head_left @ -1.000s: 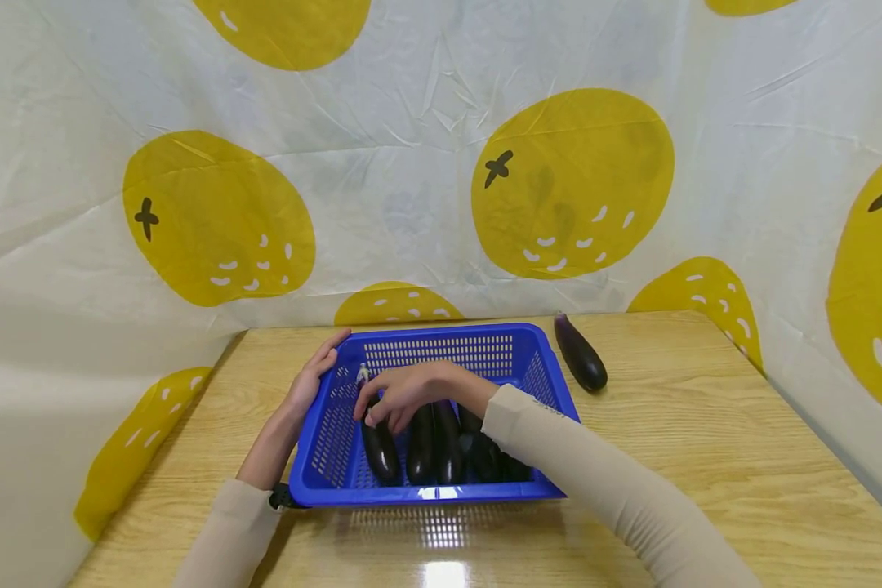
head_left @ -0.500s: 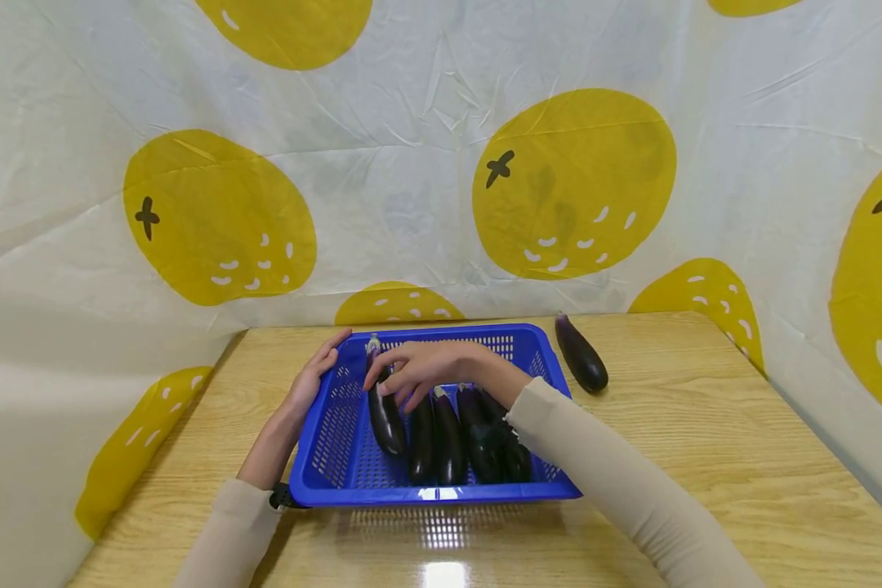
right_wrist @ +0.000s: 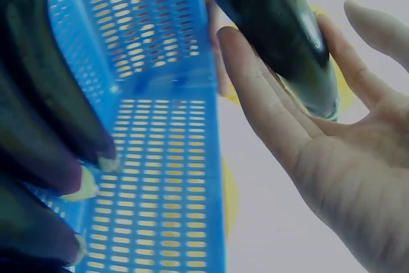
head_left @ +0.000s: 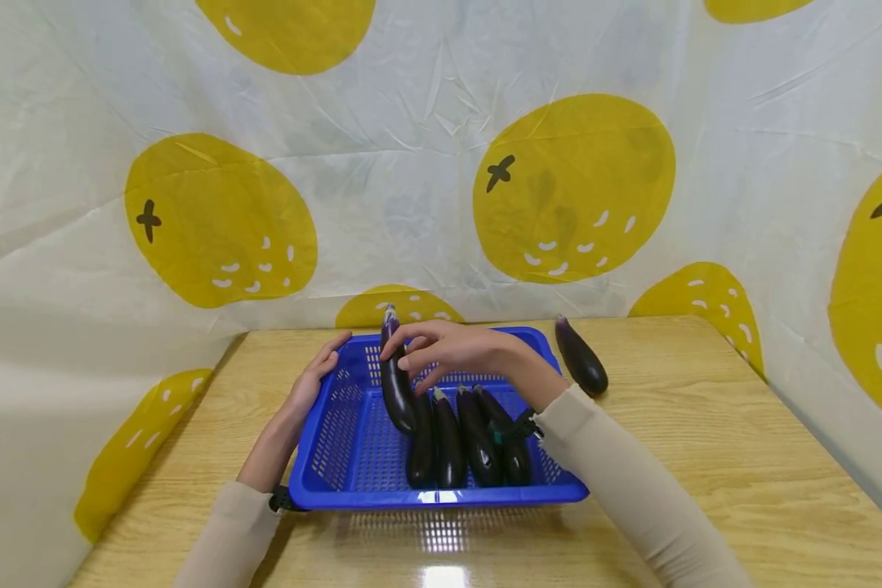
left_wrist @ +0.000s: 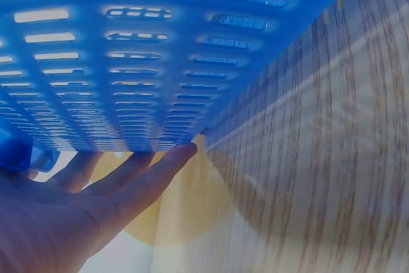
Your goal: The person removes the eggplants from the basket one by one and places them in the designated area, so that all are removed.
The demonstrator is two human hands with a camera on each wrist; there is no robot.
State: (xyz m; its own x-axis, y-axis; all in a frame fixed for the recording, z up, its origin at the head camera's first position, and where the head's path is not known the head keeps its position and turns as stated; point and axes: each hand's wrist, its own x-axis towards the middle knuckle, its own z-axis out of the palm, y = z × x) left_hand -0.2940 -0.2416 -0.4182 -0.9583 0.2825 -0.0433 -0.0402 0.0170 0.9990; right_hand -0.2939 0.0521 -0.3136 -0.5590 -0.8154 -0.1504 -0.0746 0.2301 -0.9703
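A blue slotted basket (head_left: 441,496) sits on the wooden table (head_left: 706,457). My right hand (head_left: 412,359) pinches a dark purple eggplant (head_left: 397,384) and holds it stem-up above the basket's left half. The right wrist view shows this eggplant (right_wrist: 275,23) lying between the fingers (right_wrist: 268,107) and thumb. Several more eggplants (head_left: 463,433) lie side by side in the basket. My left hand (head_left: 322,366) rests with straight fingers against the basket's left rim. The left wrist view shows its fingers (left_wrist: 134,180) under the basket wall (left_wrist: 128,62).
One more eggplant (head_left: 581,357) lies on the table just beyond the basket's far right corner. A white sheet with yellow fruit prints (head_left: 573,188) walls the table at the back and both sides. Bare wood lies to the right of the basket.
My right hand has lifted the eggplant from the basket's floor, raising it up and toward the far rim, tilted nearly upright. The left hand has stayed on the rim.
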